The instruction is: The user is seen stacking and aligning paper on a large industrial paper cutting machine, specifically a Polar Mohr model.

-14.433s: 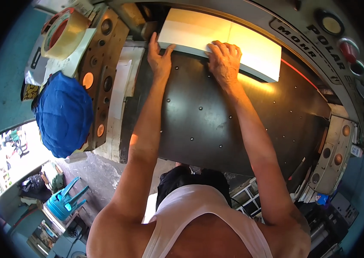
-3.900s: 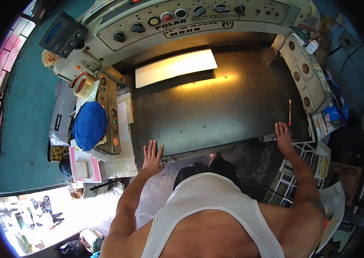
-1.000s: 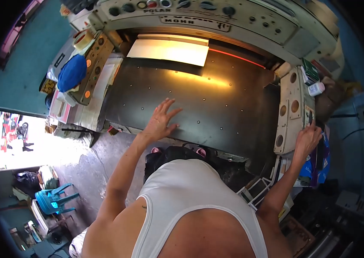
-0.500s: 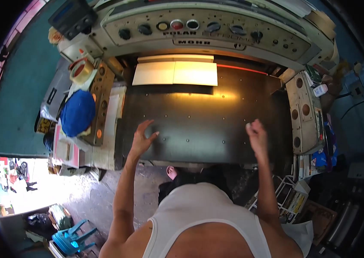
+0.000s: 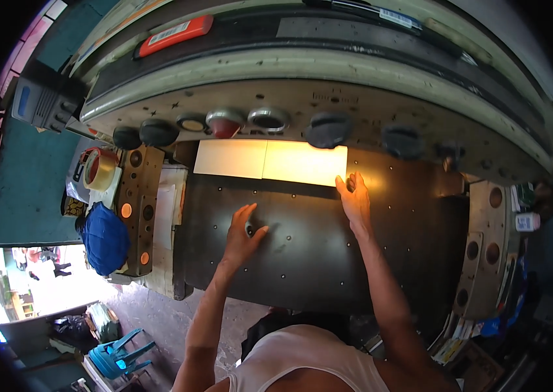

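Observation:
Two pale paper stacks or sheets, a left one (image 5: 229,159) and a right one (image 5: 306,162), lie side by side under the warm lamp light at the back of a dark metal machine bed (image 5: 315,261). My right hand (image 5: 355,204) is at the front right corner of the right one, thumb tip against or just over that corner. Its other fingers are bent and apart from the thumb, gripping nothing I can see. Over the bed, nearer to me, my left hand (image 5: 242,236) hovers empty, thumb and fingers spread.
A control panel (image 5: 381,117) with knobs crosses above the bed and hides the sheets' back edge. An orange box cutter (image 5: 175,36) lies on top. Left of the bed are a tape roll (image 5: 99,170) and a blue cloth bundle (image 5: 104,240); a small white bottle (image 5: 527,222) stands right.
The view has leaned forward toward the control panel. My right hand has gone forward and left to the right sheet's corner. My left hand remains open over the bed.

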Motion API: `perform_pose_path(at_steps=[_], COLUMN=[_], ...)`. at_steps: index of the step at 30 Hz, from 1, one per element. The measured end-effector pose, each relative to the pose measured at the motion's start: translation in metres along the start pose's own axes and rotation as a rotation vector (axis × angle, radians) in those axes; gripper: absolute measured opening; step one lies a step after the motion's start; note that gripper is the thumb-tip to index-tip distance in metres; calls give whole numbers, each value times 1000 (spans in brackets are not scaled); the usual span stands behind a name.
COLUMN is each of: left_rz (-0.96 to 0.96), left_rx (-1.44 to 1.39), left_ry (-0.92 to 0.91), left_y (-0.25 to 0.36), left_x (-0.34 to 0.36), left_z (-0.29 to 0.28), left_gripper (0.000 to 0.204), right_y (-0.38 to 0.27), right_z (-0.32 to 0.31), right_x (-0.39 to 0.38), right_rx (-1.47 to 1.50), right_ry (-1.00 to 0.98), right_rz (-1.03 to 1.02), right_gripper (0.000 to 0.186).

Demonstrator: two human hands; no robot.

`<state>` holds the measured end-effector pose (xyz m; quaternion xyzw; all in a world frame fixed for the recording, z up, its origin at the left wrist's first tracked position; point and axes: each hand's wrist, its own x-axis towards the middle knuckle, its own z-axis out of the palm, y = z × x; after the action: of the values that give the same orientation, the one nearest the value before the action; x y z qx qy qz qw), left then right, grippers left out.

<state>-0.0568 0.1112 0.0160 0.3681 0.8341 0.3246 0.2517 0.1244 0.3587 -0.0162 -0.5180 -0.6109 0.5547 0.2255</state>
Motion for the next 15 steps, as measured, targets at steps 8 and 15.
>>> perform_pose_path(at_steps=[8, 15], left_rz=[434, 478], left_rx=[575, 692], left_ry=[163, 69], left_y=[52, 53], left_x=[53, 83], left_z=[16, 29], left_gripper=[65, 57], right_y=[-4, 18], right_z=[15, 35], right_x=[20, 43], right_rx=[153, 312], right_ry=[-84, 111], right_rz=[-55, -57], right_gripper=[68, 57])
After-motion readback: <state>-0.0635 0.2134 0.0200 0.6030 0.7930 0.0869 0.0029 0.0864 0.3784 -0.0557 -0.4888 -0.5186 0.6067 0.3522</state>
